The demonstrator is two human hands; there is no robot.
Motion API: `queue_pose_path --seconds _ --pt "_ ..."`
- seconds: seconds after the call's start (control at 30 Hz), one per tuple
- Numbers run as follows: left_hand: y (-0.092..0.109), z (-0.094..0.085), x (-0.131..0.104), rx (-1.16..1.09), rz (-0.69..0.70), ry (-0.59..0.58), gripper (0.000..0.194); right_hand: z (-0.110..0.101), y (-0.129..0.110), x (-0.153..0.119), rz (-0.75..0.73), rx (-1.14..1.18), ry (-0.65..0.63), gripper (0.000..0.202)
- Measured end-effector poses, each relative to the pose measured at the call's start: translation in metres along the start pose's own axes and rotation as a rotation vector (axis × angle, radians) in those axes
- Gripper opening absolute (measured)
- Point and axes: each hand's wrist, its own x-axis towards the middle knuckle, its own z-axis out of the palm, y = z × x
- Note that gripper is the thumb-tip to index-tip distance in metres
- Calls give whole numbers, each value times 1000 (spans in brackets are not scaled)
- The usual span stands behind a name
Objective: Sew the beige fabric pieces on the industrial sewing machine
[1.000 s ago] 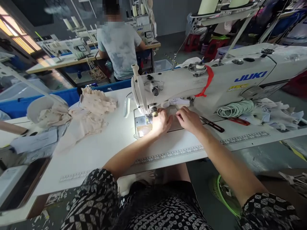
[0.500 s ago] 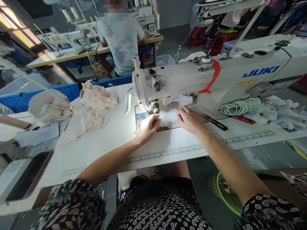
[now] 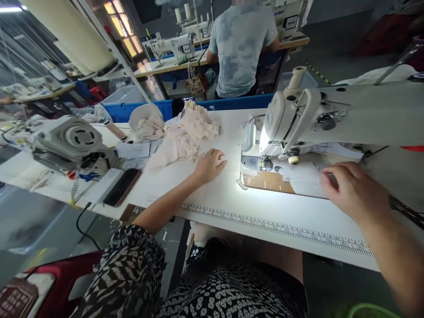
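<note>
My left hand (image 3: 209,167) is over the white table at the near edge of a heap of beige gathered fabric (image 3: 198,121). Its fingers are apart, with nothing visible in them. At the right, my right hand (image 3: 356,190) has thumb and forefinger curled together at the right end of a white fabric piece (image 3: 306,176). That piece lies flat on the bed of the sewing machine (image 3: 281,119), right of the lit needle area. Flat beige cloth (image 3: 172,154) spreads in front of the heap.
A dark phone (image 3: 122,187) and a white box (image 3: 104,187) lie at the left, near another machine head (image 3: 71,139). A printed ruler (image 3: 265,224) runs along the table's front edge. Behind the blue cloth trough (image 3: 132,111), a person (image 3: 241,48) sits facing away.
My left hand has left the needle area and moved left toward the beige fabric, its fingers opening. My right hand stays by the white piece. The view has turned left.
</note>
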Motion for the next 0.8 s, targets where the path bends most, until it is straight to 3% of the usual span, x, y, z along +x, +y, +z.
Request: queue_pose_path --seconds 0.07,0.17,0.27,0.5,0.63,0.8 --pt "-24 -10 4 58 2 42 16 8 5 -4 -4 -32 97 17" --pt "-55 -31 11 251 -128 97 16 17 7 -9 -41 -54 229 19" --pt "-73 -43 16 399 -192 53 17 20 6 -10 -75 -59 271 20" --pt "-105 -51 13 339 15 119 9 18 7 -12 -114 -57 281 18" --pt "-112 -67 6 264 33 51 13 13 0 -9 -70 -38 205 20" --pt "-100 -72 -3 253 77 3 12 8 -9 -7 64 13 72 22"
